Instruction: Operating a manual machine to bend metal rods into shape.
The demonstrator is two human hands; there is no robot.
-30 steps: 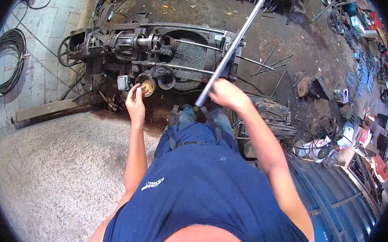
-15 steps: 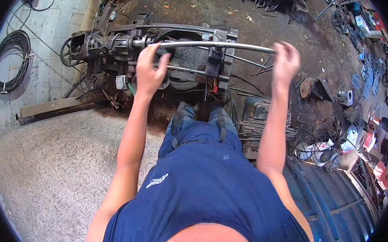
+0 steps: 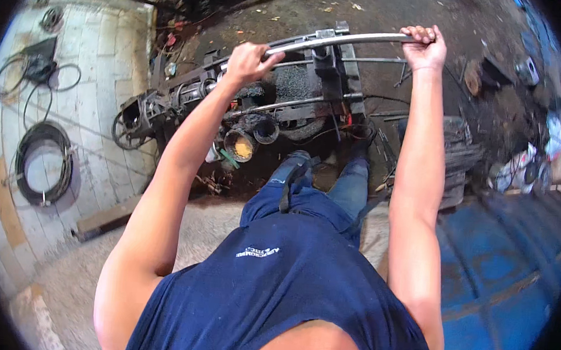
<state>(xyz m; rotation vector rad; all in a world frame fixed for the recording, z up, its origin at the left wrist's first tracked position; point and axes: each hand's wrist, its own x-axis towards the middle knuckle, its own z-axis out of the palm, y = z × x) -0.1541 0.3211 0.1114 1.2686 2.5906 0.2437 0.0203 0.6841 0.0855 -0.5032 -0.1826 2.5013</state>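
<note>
A long, shiny metal rod (image 3: 342, 40) spans the space between my two hands, above the machine. My left hand (image 3: 249, 62) is closed around its left end, with the thumb along the near side. At the rod's right end my right hand (image 3: 426, 48) is wrapped in a fist. Below the rod lies a low, dirty machine (image 3: 202, 91) with guide bars, a dark crosshead block (image 3: 327, 61) and a bed of dark metal shavings (image 3: 290, 84). Where the rod's left end finishes is hidden by my left hand.
A can with yellow stuff inside (image 3: 242, 147) stands near my feet, beside the machine. A coiled black cable (image 3: 44, 164) lies on the pale boards at left. Rods are piled (image 3: 447, 157) on the right, beyond a blue ribbed metal panel (image 3: 489, 254).
Both arms have reached farther out and to the right, carrying the rod along. My right hand has gone from loosely spread fingers to a fist round the rod's end; my left has closed too.
</note>
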